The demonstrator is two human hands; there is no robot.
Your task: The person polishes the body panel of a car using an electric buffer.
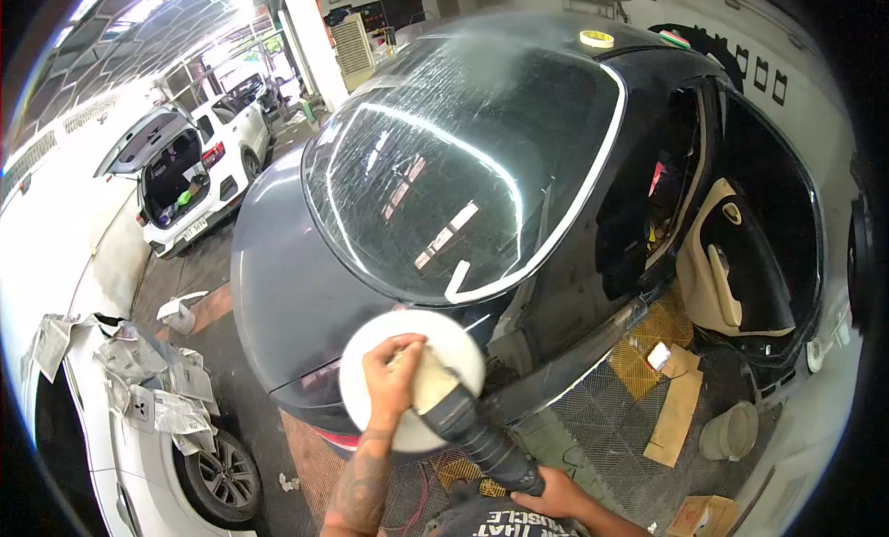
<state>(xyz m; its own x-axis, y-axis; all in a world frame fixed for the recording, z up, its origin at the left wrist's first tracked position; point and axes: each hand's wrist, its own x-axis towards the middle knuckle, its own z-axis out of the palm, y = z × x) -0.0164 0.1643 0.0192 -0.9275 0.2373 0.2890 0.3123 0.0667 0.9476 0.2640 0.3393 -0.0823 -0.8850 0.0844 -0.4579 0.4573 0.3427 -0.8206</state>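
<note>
We curl our left hand [393, 378] over the polisher [474, 437]; our right hand [553, 495] wraps its rear, likely to steady the white pad [363, 366] by the dark car [282, 268].

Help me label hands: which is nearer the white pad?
Left hand, on the polisher's head, over the white pad; the right hand holds the polisher's rear, farther away.

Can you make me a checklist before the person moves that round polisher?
1. Left hand on the polisher: ok, on its head.
2. Right hand on it: ok, round the handle end.
3. White pad flat against the dark car: cannot tell.
4. Car door shut: not ok, it stands open.
5. Roof free of loose things: not ok, a tape roll lies there.
</note>
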